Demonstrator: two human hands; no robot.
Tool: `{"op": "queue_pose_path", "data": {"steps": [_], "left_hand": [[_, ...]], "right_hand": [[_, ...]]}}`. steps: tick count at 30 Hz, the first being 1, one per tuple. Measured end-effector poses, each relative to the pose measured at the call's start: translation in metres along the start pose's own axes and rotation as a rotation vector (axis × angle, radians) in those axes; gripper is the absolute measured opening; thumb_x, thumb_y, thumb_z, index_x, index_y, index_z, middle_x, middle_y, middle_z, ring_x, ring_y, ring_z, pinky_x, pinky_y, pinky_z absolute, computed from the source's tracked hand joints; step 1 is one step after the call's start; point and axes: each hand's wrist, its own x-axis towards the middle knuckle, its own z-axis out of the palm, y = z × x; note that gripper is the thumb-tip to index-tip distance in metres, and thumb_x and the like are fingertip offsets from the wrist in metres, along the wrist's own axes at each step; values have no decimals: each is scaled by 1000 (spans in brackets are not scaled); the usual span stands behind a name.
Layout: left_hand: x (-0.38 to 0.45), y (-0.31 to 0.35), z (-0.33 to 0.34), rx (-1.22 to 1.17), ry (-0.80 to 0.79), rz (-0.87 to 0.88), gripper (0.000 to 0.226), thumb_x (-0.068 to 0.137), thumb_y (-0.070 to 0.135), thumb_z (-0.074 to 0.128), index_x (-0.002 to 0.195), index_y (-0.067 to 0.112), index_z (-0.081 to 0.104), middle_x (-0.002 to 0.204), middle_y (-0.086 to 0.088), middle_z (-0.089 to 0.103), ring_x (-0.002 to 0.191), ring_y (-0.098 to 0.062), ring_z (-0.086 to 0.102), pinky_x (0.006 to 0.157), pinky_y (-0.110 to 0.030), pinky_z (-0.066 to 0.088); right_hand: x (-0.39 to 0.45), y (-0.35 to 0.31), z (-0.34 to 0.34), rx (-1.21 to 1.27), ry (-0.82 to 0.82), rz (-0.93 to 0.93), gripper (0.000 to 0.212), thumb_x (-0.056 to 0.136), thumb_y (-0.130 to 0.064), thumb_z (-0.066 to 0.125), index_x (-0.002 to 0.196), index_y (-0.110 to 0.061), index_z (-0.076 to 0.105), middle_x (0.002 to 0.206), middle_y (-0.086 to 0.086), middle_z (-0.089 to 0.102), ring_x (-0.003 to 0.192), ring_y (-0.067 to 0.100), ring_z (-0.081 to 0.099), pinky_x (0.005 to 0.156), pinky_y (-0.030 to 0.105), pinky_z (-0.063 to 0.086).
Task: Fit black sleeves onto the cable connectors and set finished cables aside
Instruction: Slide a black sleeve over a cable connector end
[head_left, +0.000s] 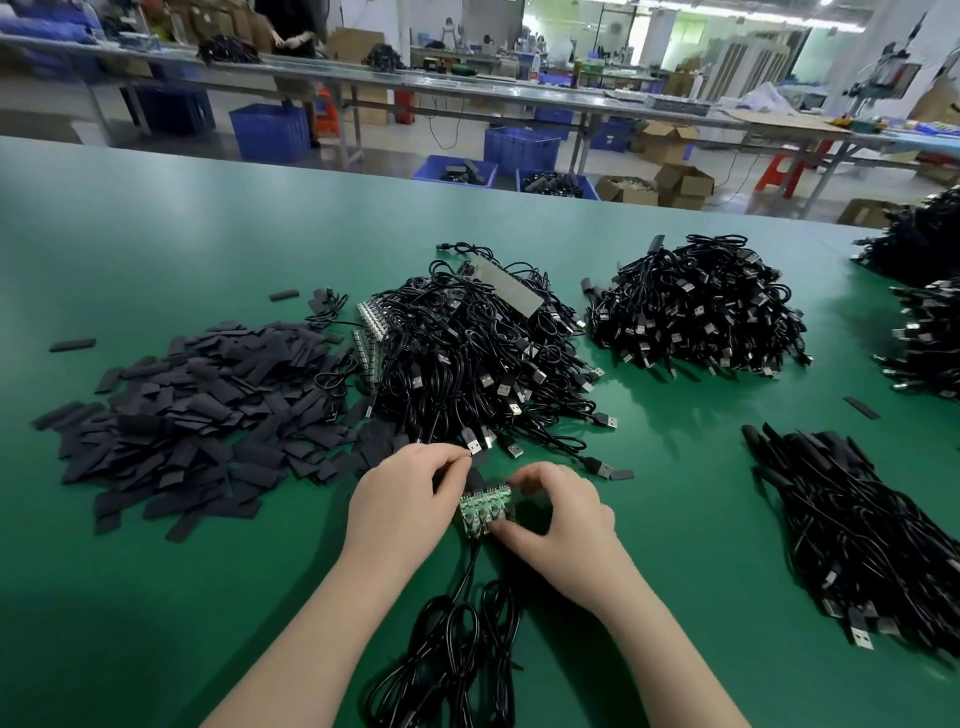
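Left hand (402, 496) curling its fingers, pinching at the far left edge of a small green circuit-board strip (484, 510). Right hand (558, 512) curling over the strip's right side, thumb pressing along its near edge, grip closing on the same piece. Both hands meeting near the front middle of the green tabletop (156, 597), wrists resting low. Whether a sleeve is lying under the fingers: too hidden to tell.

Trailing from the strip toward the near edge, a loose bundle of black cables (452, 660) looping between the two forearms.

Just beyond the hands, lying in a big tangle, a heap of black cables with bare USB plugs (467, 358), some plugs pointing toward the hands. Resting on top of that heap, a flat grey card (506, 283). Sticking out at its left side, a row of metal connectors (371, 332).

Spreading to the left, touching the heap's edge, a wide pile of flat black sleeves (197, 410), a few strays lying apart on the far left.

Sitting farther right, a second rounded heap of cables (696, 306). Lying near right, well apart from the hands, a long pile of sleeved cables (857, 540), plugs pointing toward the near edge. Showing at the far right edge, more cable heaps (924, 291).
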Motion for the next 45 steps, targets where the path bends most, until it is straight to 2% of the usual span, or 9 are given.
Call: {"op": "queue_pose_path", "data": {"steps": [3,5,9,15,22,29,34,40,45], "left_hand": [[0,3,-1,-139,-34,-18,33,91,56,45,90,36,72,88,15,66,80,-3,59,68,-30,52],[0,5,-3,-272,-104,-5,42,85,66,44,86,35,72,83,16,68,79,-4,61,69,-27,52],[1,10,-5,-503,-225,16,5,80,49,70,85,48,72,86,24,71,80,3,67,69,-10,49],[-1,15,-5,-703,-275,-44,18,77,24,82,85,39,75,84,11,75,79,-7,72,71,-16,53],[-2,18,-6,-703,-312,-68,22,79,20,80,83,41,76,83,9,76,78,-8,72,69,-15,53],[-8,24,6,-680,-203,-94,20,84,18,75,84,37,74,85,17,74,81,2,69,73,-11,50],[-6,23,7,-644,-223,-94,16,84,17,74,90,32,73,85,17,74,81,-1,69,77,-17,54],[-10,27,8,-513,-145,-79,17,84,19,73,79,35,69,73,9,70,67,-11,64,61,-18,52],[-11,29,10,-482,-117,-75,16,85,19,71,77,33,66,66,13,66,53,1,52,52,-10,41]], "right_hand": [[-7,6,-2,346,99,-33,33,78,-23,82,86,-37,53,81,-19,62,73,-2,56,71,15,44],[-8,6,-3,544,152,-6,31,77,-14,84,86,-32,60,74,-17,63,64,0,57,63,14,46],[-3,6,1,636,187,38,21,77,-15,83,85,-32,72,72,-16,68,66,4,63,66,16,51],[-4,3,2,709,198,49,16,81,-15,80,80,-30,75,81,-9,76,76,10,72,75,25,58],[-6,1,-2,741,196,71,12,81,-18,80,90,-26,77,81,-6,76,73,7,70,73,23,57],[-5,0,1,624,335,7,14,82,-16,79,79,-29,75,77,-15,73,73,2,67,68,11,49],[-6,0,4,614,370,-4,17,83,-15,79,76,-29,73,76,-15,72,71,2,66,66,10,47],[-5,-1,7,601,366,15,16,83,-17,78,71,-24,70,69,-12,69,61,-2,58,59,9,43],[-4,-3,8,578,391,11,20,83,-15,78,70,-27,69,68,-16,68,60,-2,58,59,9,42]]}}
